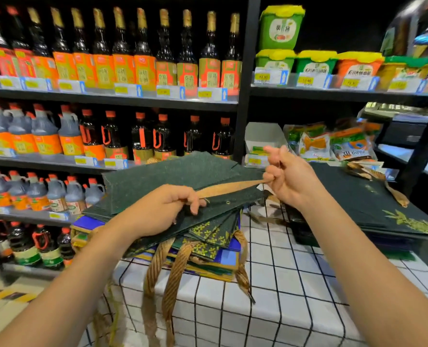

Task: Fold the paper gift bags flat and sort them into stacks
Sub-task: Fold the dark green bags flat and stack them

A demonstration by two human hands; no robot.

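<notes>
A dark green paper gift bag (162,174) lies flattened on top of a fanned stack of bags (207,249) at the left of the table. My left hand (162,209) pinches the bag's near edge by its eyelet. My right hand (285,175) is closed on the bag's gold ribbon handle (230,188), which is stretched taut between both hands. A second stack of dark green bags with gold leaf print (373,209) lies at the right, just beyond my right forearm.
The table wears a white cloth with a black grid (270,296). Gold ribbon handles (167,279) hang over its front edge. Behind stand black shelves (243,96) packed with sauce bottles (122,61) and tubs (280,28). The floor lies at lower left.
</notes>
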